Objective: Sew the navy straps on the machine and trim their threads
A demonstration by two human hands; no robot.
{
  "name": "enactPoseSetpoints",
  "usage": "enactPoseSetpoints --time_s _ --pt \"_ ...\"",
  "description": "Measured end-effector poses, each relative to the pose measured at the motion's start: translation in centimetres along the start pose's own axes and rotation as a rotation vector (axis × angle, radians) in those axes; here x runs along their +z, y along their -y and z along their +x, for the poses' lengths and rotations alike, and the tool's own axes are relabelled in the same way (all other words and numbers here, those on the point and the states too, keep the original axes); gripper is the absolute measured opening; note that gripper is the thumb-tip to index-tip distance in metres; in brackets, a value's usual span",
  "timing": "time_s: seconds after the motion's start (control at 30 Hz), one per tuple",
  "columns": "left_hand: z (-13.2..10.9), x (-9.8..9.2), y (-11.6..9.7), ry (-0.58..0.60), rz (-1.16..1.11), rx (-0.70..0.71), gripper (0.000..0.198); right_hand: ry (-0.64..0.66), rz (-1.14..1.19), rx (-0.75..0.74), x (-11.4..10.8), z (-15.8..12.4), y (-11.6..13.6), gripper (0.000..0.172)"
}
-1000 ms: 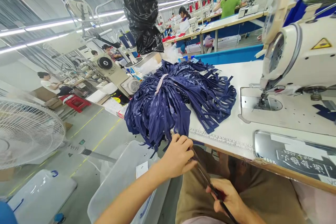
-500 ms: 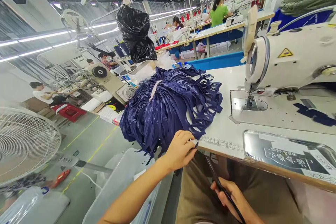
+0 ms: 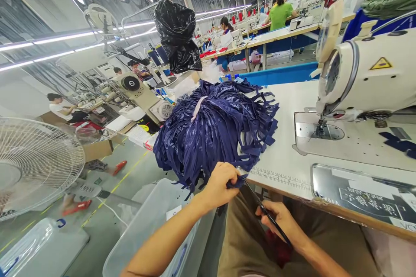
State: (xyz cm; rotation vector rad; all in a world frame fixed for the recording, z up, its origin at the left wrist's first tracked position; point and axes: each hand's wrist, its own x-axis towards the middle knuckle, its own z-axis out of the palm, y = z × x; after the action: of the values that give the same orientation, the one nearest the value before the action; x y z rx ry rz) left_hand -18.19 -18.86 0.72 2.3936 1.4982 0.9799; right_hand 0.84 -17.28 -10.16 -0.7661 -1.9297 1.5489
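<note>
A big bundle of navy fabric strips (image 3: 211, 134), tied with a pale band (image 3: 198, 108), lies spread over the table's front left edge. My left hand (image 3: 222, 184) is closed on the end of a navy strip at that edge. Below the edge, over my lap, my right hand (image 3: 281, 220) grips a pair of black-handled scissors (image 3: 267, 213). Their blades point up and left, and the tips meet the strip beside my left fingers. Whether the blades are apart is too small to tell.
On the right stands a white sewing machine (image 3: 373, 73), with dark fabric pieces (image 3: 398, 143) by its base. A translucent plastic bin (image 3: 139, 229) is below my left arm. A fan (image 3: 35, 169) stands at far left, and a black plastic bag (image 3: 178, 34) hangs behind the bundle.
The scissors have risen, and their tips now reach the strip at my left fingers. My left hand has curled more tightly around the strip's end. The view has shifted slightly left.
</note>
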Motion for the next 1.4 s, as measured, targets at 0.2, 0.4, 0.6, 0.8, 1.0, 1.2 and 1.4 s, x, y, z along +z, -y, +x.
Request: enactPoseSetpoints --time_s 0.2,0.4,0.6,0.8,1.0,1.2,1.4 --pt "0.0 -0.3 -0.5 0.028 -0.003 0.113 0.019 0.019 0.051 -0.011 0.5 -1.0 -0.1 0.07" --pt "-0.4 -0.3 -0.3 0.036 0.05 0.163 0.017 0.06 0.2 0.0 0.9 -1.3 -0.5 0.065" --pt "-0.6 -1.2 -1.1 -0.018 -0.056 0.113 0.017 0.088 0.205 -0.008 0.5 -1.3 -0.6 0.061" --pt "0.7 -0.6 -1.2 0.06 0.073 -0.192 0.036 0.105 0.165 -0.059 -0.4 0.3 1.0 0.058" --pt "1.8 1.0 0.1 0.01 0.244 -0.112 0.005 0.064 0.145 0.026 -0.1 0.8 1.4 0.064" --pt "-0.5 -2.4 -3.1 0.019 0.023 0.041 0.007 0.098 0.039 -0.066 -0.3 -2.6 0.8 0.075" --pt "-3.7 -4.2 -5.0 0.129 -0.068 -0.052 0.009 0.245 0.118 -0.052 1.0 -5.0 1.0 0.064"
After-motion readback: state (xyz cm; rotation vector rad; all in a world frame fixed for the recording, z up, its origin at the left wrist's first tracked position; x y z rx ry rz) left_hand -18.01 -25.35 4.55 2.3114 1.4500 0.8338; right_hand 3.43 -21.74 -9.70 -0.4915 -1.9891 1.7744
